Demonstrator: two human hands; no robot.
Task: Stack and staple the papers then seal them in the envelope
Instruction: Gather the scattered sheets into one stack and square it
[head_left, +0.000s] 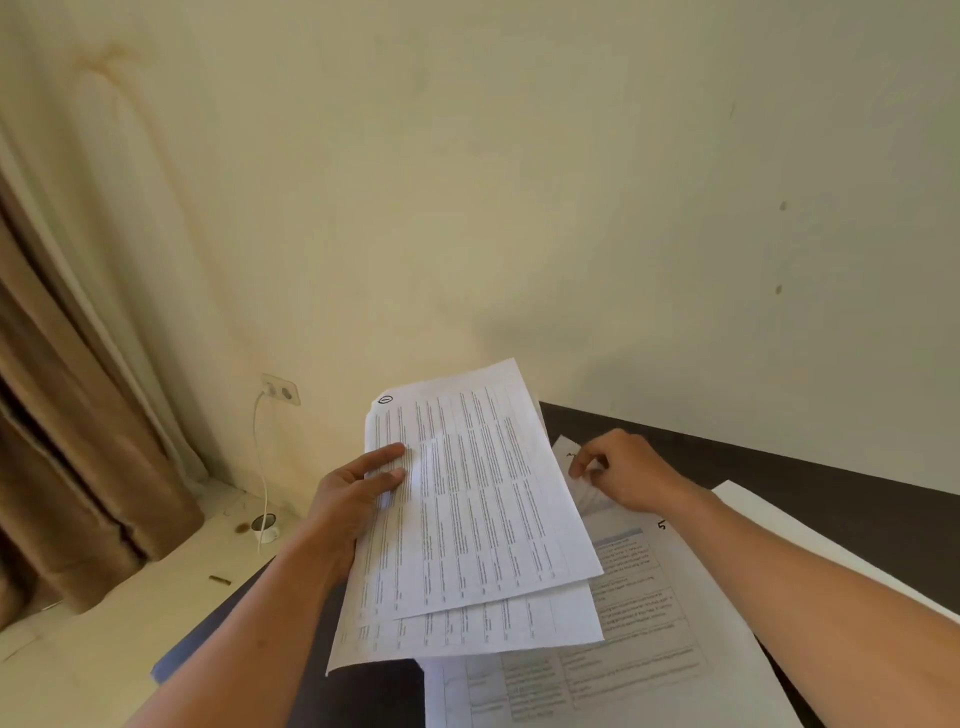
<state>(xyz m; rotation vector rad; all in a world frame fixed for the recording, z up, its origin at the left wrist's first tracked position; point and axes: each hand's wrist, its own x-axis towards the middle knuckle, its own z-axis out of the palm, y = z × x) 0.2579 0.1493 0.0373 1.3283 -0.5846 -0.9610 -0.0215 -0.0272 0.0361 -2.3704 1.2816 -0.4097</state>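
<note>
White printed sheets (478, 514), at least two fanned apart, are gripped at their left edge by the left hand (358, 488), two digits lying on top. At their 3 o'clock the right hand (623, 473) pinches the lifted corner of a page (591, 493) on the dark table (779, 467). One printed page (623, 649) lies at 5 o'clock, with one blank sheet (779, 525) beyond it. One mug (265, 527) stands on the floor at 9 o'clock; I cannot tell what is in it.

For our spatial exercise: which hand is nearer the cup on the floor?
Left. The left hand, gripping the papers, is right of the cup; the right hand is farther right.
</note>
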